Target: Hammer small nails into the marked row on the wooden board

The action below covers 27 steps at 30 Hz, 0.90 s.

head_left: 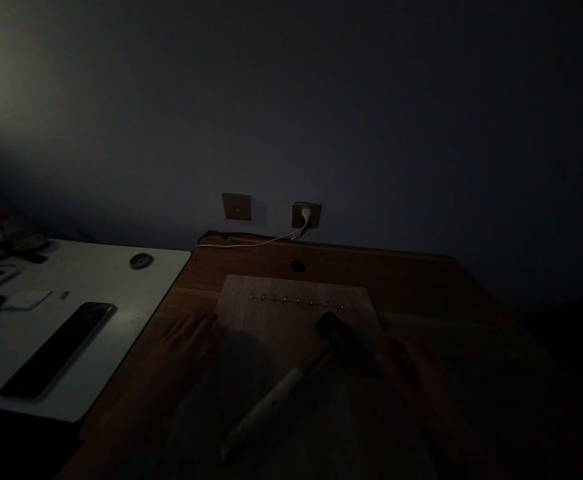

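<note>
On brown desk point(421, 287), hammer point(291, 387) lies diag. on board point(291, 313) below nail row point(296, 300). R hand point(402, 365) just beside its head; too dark to tell fingers' state. L hand point(187, 339) flat, fingers spread, at board's left edge.

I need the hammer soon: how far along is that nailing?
Done: a row of nails stands along the far edge of the board. In hand: the hammer lies across the board, its head beside the right hand; the left hand rests flat at the board's left edge. Left: the nails seem to stand proud; too dark to be sure.
</note>
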Available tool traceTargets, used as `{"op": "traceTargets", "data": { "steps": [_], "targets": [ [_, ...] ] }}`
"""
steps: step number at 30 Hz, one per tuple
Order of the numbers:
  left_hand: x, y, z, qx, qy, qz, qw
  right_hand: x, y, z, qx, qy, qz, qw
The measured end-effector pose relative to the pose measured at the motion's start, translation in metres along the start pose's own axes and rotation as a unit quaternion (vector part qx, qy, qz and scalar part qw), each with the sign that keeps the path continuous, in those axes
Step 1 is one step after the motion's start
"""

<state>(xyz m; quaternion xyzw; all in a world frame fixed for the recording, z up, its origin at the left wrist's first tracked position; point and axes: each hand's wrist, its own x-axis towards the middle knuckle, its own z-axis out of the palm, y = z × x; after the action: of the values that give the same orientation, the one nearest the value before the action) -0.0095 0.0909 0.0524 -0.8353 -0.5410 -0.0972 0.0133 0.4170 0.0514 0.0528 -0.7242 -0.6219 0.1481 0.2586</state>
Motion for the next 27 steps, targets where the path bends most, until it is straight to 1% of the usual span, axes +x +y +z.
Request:
{"op": "traceTargets", "data": {
  "steps": [1,2,3,5,7,9,11,13,16,18,20,21,23,24,25,27],
  "targets": [
    [0.01,0.0,0.001,-0.01,0.013,-0.004,1.0,0.006,-0.009,0.007,0.002,-0.015,-0.053,0.998],
    [0.019,0.0,0.004,-0.022,0.028,-0.008,0.999,0.012,-0.017,0.014,0.002,-0.031,-0.091,0.995],
    [0.029,0.001,0.007,-0.034,0.044,-0.007,0.998,0.017,-0.023,0.02,0.007,-0.054,-0.116,0.992],
    [0.047,0.004,0.013,-0.056,0.064,0.006,0.996,0.026,-0.031,0.031,0.015,-0.103,-0.135,0.985],
    [0.061,0.007,0.016,-0.069,0.047,0.025,0.996,0.031,-0.029,0.037,0.022,-0.131,-0.138,0.982],
    [0.07,0.011,0.015,-0.064,0.005,0.037,0.997,0.033,-0.02,0.039,0.021,-0.126,-0.139,0.982],
    [0.076,0.014,0.012,-0.044,-0.032,0.037,0.998,0.031,-0.005,0.038,0.017,-0.103,-0.137,0.985],
    [0.08,0.015,0.01,-0.031,-0.048,0.036,0.998,0.027,0.011,0.033,0.014,-0.086,-0.123,0.989],
    [0.086,0.015,0.01,-0.027,-0.045,0.045,0.998,0.024,0.028,0.019,0.028,-0.097,-0.106,0.989],
    [0.091,0.015,0.011,-0.033,-0.04,0.056,0.997,0.028,0.029,0.006,0.036,-0.13,-0.105,0.985],
    [0.097,0.014,0.013,-0.052,-0.038,0.07,0.996,0.038,0.021,-0.007,0.043,-0.151,-0.098,0.983],
    [0.101,0.013,0.015,-0.067,-0.036,0.078,0.994,0.046,0.013,-0.012,0.045,-0.149,-0.092,0.984],
    [0.108,0.01,0.02,-0.108,-0.029,0.094,0.989,0.067,-0.004,-0.019,0.03,-0.11,-0.056,0.992],
    [0.112,0.008,0.023,-0.131,-0.026,0.099,0.986,0.078,-0.013,-0.02,-0.007,-0.083,-0.061,0.995],
    [0.115,0.006,0.026,-0.15,-0.022,0.104,0.983,0.089,-0.022,-0.018,-0.06,-0.084,-0.077,0.992],
    [0.121,0.001,0.032,-0.177,-0.019,0.107,0.978,0.109,-0.037,-0.008,-0.097,-0.107,-0.096,0.985]
  ]
}}
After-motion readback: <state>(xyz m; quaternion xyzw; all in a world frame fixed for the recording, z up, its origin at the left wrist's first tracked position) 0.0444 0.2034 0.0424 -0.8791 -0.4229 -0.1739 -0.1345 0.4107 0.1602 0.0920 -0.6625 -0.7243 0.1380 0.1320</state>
